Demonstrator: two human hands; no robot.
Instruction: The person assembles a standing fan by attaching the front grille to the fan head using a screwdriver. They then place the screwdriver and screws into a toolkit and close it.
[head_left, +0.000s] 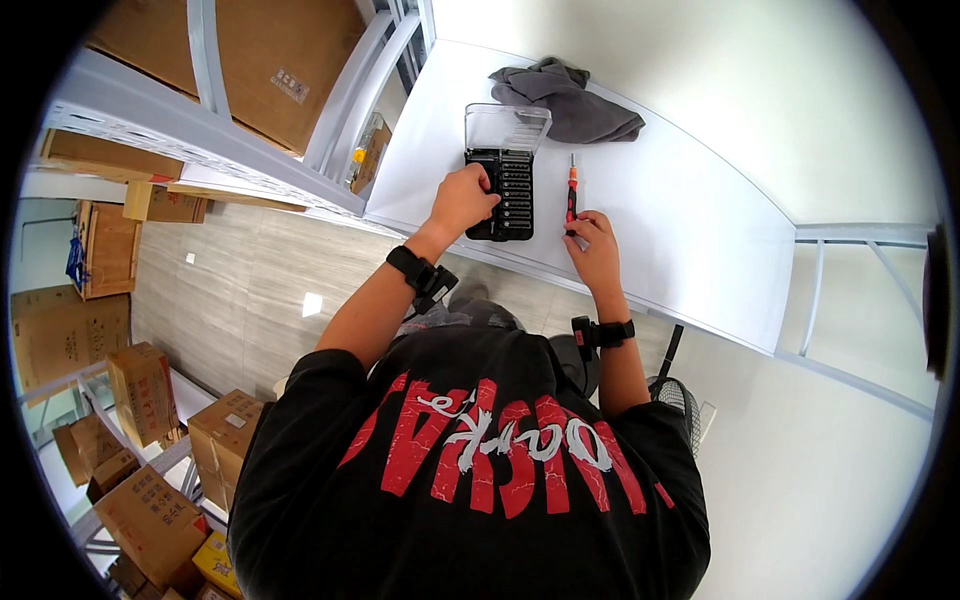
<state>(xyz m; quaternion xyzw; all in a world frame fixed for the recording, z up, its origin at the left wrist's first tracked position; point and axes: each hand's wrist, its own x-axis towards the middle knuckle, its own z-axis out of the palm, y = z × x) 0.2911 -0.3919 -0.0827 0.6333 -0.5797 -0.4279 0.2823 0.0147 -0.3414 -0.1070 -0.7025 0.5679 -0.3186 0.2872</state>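
A black case of screwdriver bits and sockets (517,222) lies on the white tabletop, with its clear lid (508,124) raised at the far side. Over the case's left half is my left hand (464,203), its thumb and fingers bent together; whatever they pinch is hidden. To the right of the case, a red and black screwdriver (572,196) points away from me, its metal tip at the far end. My right hand (597,250) has thumb and fingers closed on the near end of its handle.
A crumpled dark grey cloth (575,100) lies behind the case. The white table (690,240) meets a wall at its far edge. Metal shelving (265,150) with cardboard boxes (300,60) rises on the left. More boxes (150,515) stand at lower left.
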